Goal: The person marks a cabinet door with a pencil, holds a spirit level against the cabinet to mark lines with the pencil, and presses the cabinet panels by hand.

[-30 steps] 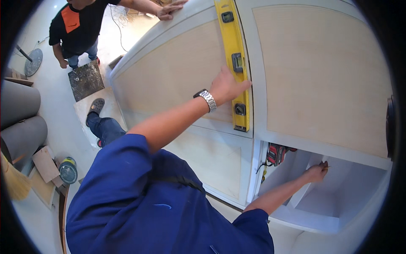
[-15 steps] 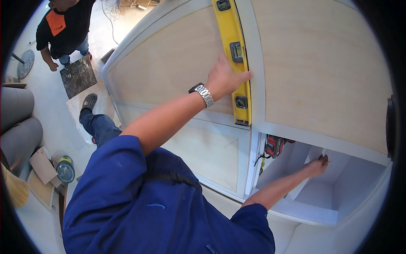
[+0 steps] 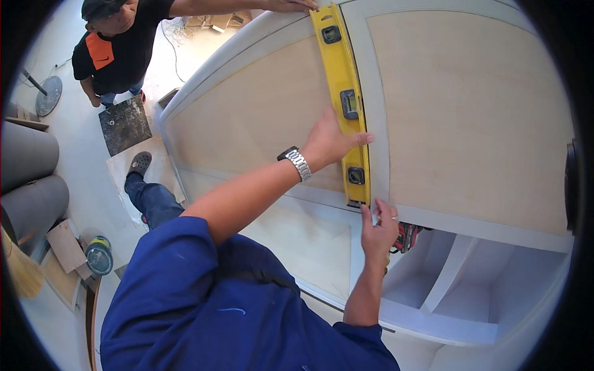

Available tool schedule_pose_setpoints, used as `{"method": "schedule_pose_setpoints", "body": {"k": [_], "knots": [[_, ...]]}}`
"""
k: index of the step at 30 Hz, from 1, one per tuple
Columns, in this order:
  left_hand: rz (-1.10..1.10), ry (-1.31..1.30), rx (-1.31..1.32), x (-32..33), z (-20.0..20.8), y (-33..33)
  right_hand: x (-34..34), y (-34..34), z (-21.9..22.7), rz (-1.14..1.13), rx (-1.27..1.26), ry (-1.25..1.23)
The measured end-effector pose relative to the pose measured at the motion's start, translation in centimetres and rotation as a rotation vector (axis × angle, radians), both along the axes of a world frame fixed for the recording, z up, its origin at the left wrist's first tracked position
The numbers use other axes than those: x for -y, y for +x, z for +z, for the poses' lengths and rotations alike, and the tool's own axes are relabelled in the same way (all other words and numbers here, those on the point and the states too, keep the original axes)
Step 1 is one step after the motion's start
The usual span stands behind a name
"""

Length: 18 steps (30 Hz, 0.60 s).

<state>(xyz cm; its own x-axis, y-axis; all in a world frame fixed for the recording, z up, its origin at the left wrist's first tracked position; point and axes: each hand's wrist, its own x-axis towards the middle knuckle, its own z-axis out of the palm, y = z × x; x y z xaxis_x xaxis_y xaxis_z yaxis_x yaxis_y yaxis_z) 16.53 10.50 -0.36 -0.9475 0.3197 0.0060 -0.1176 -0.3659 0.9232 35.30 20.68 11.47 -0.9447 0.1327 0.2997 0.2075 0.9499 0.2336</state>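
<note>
A long yellow spirit level [image 3: 339, 71] with dark-framed vials stands nearly upright against the white frame strip between two pale wood panels. My left hand [image 3: 331, 143], with a metal-band watch at the wrist, grips its lower half, thumb over the right edge and fingers at the left. Just below and right of the level's bottom end is my right hand [image 3: 380, 235]. Its thumb points up beside the level's end while the other fingers curl; whatever they hold, if anything, is too small to make out. Another person's hand [image 3: 291, 5] touches the level's top end.
A red and black power tool [image 3: 405, 238] sits at the left of the open white compartment [image 3: 448, 272] with a divider. The co-worker [image 3: 124, 55] stands at the upper left. Grey rolls [image 3: 34, 198], a bucket [image 3: 99, 255] and a straw broom [image 3: 21, 272] lie left.
My right hand has come out of the compartment and moved left to the level's lower end. The co-worker has reached an arm to the level's top. The whole view has shifted slightly.
</note>
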Motion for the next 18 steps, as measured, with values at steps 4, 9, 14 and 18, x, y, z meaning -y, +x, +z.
{"method": "schedule_pose_setpoints", "body": {"k": [4, 9, 14, 18], "knots": [[0.007, 0.043, -0.018, 0.2, 0.3, 0.2, -0.7, -0.4, -2.1, 0.031, -0.097, 0.008], [0.027, 0.023, -0.013, 0.1, 0.3, -0.1, -0.8, -0.6, -2.3, 0.027, -0.102, -0.003], [0.052, 0.026, -0.02, 0.0, -0.5, -2.2, -1.1, -0.5, -2.5, 0.029, -0.135, -0.059], [0.191, 0.118, -0.133, 0.5, -0.5, -3.3, -1.0, -0.6, -2.7, 0.044, -0.161, -0.073]]}}
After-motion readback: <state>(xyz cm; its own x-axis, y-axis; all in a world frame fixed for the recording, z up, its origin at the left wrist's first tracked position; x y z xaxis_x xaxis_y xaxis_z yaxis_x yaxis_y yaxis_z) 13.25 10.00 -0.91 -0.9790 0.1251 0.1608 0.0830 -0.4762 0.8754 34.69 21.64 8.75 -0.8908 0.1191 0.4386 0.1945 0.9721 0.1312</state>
